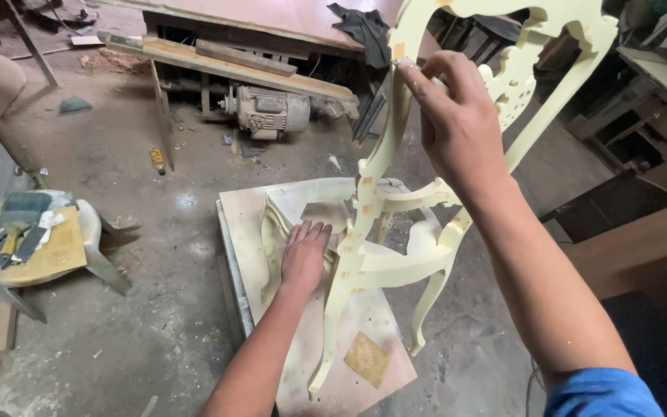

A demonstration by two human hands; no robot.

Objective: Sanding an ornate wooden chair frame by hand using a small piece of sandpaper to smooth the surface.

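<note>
- The cream-painted carved chair frame (395,232) stands tilted on a low board platform (241,232) in the middle of the dusty concrete floor (156,293), its seat opening facing the camera and its pierced back rising to the top edge of the view.
- The left hand (305,255) lies flat, fingers spread and relaxed, on the front rail of the seat frame, gripping nothing.
- The right hand (453,116) is raised against the chair's back upright, fingers pinched on a small pale piece pressed to the wood; what the piece is cannot be told.
- A square of brownish sandpaper (367,358) lies on the platform just beside the chair's lower leg.
- To the left, a white plastic chair (94,232) carries a board with putty knives (17,239) on it.
- Behind, an electric motor (272,112) sits under a plank workbench (225,58), with a dark cloth (364,31) on the tabletop.
</note>
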